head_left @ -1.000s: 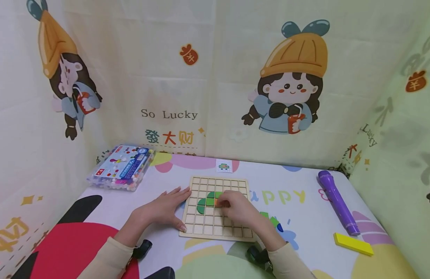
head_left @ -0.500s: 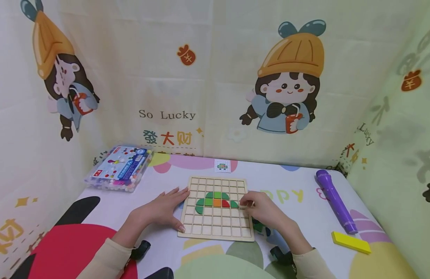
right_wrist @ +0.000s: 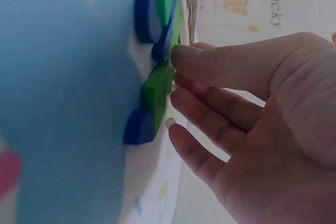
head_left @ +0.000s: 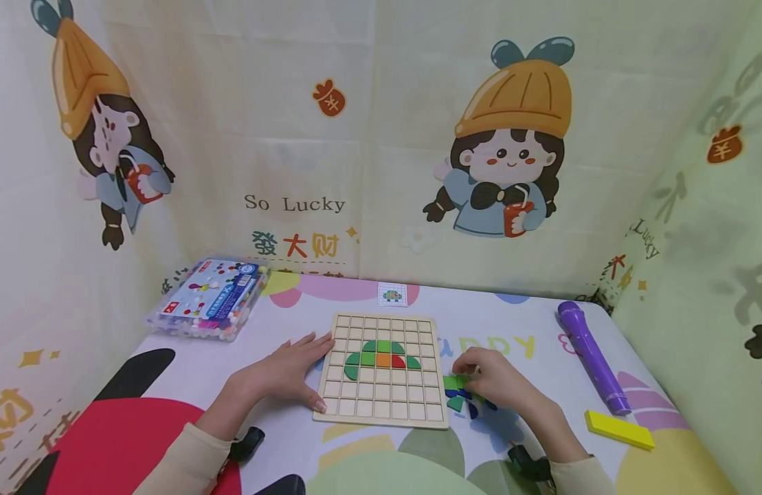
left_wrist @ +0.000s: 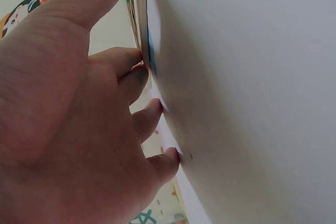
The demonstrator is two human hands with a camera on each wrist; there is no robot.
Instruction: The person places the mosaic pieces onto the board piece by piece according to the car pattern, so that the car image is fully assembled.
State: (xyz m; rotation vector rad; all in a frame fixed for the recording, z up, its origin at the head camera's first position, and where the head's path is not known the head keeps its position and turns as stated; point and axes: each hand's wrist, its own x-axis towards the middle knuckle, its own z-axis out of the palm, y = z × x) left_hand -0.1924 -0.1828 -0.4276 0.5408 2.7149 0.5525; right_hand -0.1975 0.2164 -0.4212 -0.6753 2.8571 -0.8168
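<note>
We see a white table (head_left: 282, 430) with a printed cloth over it. Flat in its middle, between the two hands, lies our wooden board (head_left: 387, 402), divided into small square compartments. At the far left corner we have a clear plastic box (head_left: 201, 292), its lid mostly covered by a blue label. A purple microphone (head_left: 594, 361) lies well apart on the right.

Our left hand (head_left: 284, 375) is spread, thumb at the board's near left corner and fingers along its left edge. Our right hand (head_left: 495, 378) is bent over the loose pieces (head_left: 456, 403) just right of the board; we cannot tell whether thumb and forefinger pinch one.

A yellow block (head_left: 620, 430) lies near the microphone, and a small picture card (head_left: 393, 295) beyond the board's far edge.

Inside the board, coloured tiles (head_left: 383, 359) fill some compartments: green, light green, orange and red, joined in one patch, the rest bare. The loose pieces are green and blue, bunched together. Smallest are the coloured beads (head_left: 238, 317), seen through the box's side.
</note>
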